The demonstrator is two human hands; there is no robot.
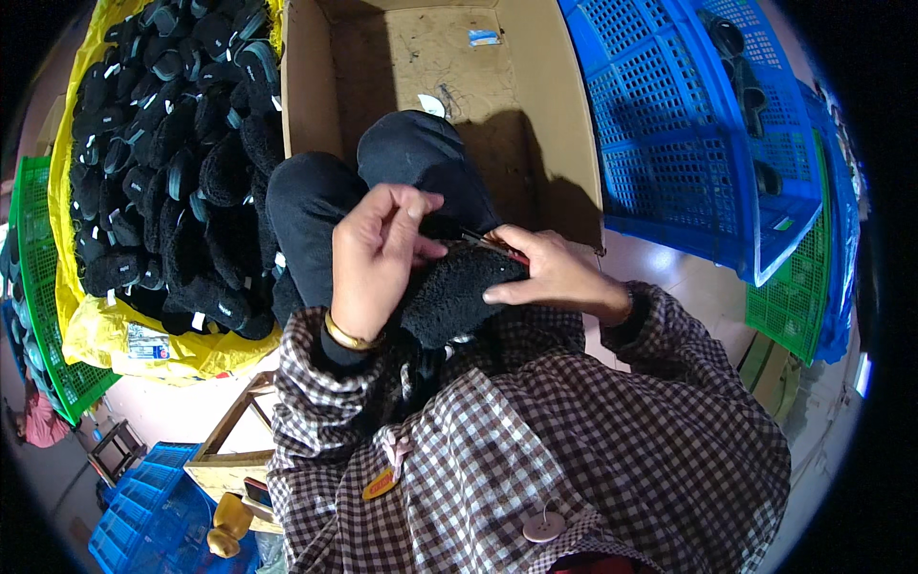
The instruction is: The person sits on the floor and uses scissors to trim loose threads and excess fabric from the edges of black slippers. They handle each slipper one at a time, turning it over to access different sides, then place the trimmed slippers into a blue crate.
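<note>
A black fuzzy slipper (448,297) lies in my lap, over my knees in dark trousers. My left hand (375,256) rests on its left side and pinches at its upper edge with thumb and fingers. My right hand (550,273) grips the slipper's right end and also holds a small red-handled tool (497,244), likely snips, pointing toward the left hand's fingertips. A gold bangle sits on my left wrist. Both sleeves are brown-and-white check.
A yellow bag (115,335) heaped with several black fuzzy slippers (182,153) stands at the left. An open cardboard box (545,105) is ahead. Blue crates (688,124) and green crates (38,287) flank the sides. A wooden stool (229,450) is at lower left.
</note>
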